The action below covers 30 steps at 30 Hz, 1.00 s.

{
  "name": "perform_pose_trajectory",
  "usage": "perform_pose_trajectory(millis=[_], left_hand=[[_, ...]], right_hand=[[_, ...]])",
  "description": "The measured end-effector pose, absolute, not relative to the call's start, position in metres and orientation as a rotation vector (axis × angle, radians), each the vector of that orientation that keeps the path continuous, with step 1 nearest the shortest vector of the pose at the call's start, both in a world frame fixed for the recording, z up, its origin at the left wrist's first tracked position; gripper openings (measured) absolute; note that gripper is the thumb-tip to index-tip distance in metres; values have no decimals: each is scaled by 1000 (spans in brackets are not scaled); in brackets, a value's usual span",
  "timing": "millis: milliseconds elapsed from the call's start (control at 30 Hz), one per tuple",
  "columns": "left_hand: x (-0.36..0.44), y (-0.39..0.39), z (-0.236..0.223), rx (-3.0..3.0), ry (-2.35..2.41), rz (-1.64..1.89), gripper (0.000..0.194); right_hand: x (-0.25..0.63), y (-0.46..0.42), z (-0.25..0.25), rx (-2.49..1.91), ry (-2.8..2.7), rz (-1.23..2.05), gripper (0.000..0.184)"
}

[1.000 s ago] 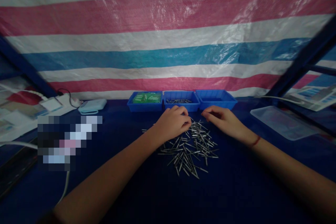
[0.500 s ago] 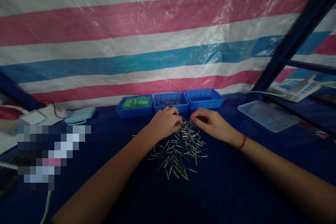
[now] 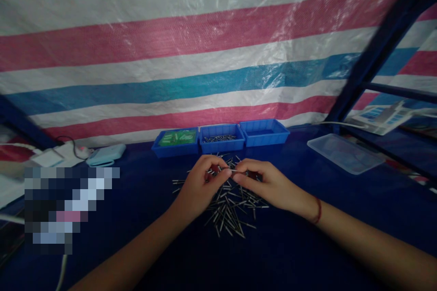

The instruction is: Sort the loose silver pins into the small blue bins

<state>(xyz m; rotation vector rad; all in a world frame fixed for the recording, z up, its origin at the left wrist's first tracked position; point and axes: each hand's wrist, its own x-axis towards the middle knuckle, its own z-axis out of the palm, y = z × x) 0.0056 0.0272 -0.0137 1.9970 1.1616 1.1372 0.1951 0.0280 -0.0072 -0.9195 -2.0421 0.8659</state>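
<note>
Between the fingertips of both hands is a thin metal pin [image 3: 233, 171], held roughly level above the pile. My left hand [image 3: 204, 177] pinches its left end with thumb and fingers. The right end sits in the pinch of my right hand [image 3: 268, 182], which has a red cord at the wrist. Beneath them spreads a loose pile of metal pins [image 3: 229, 218], thin silvery rods lying in all directions on the dark blue table [image 3: 218, 263]. My hands and forearms hide part of the pile.
Three blue bins stand behind the pile: the left bin [image 3: 175, 149] has a green packet [image 3: 178, 137], the middle bin [image 3: 222, 146] metal pins, and the right bin [image 3: 264, 139] shows a bare floor. A clear plastic lid [image 3: 344, 154] lies right. A light-blue case [image 3: 106, 154] lies left.
Both hands have come together from the pile's far side and now meet on one pin. The view has turned to the right, so the table's things appear further left.
</note>
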Motion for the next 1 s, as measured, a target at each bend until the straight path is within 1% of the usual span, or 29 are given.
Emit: perform_pose_trajectory(millis=[67,200,333,433,533,733,1000], left_hand=[[3,18,-18,1950,1160,1147,4],[3,10,-23,1958,1187,1172,3],[5,7,-27,2020,1228,1143,5],[5,5,-28,2044,1253,1136,4],[4,4,-28,1994,1249,1196,5],[4,2,-27,1975,1219,1248,5],[7,-2,-29,2066,1228,1159,12]], right_hand=[[191,23,-6,-941,-1972,865,20],[188,20,-8,-945,-1945,848,13],[186,19,-10,-940,-1969,804,10],[186,17,-12,-933,-1961,771,10],[186,15,-14,-971,-1930,746,16],[184,13,-13,-934,-1971,801,15],[185,10,-9,-869,-2005,645,5]])
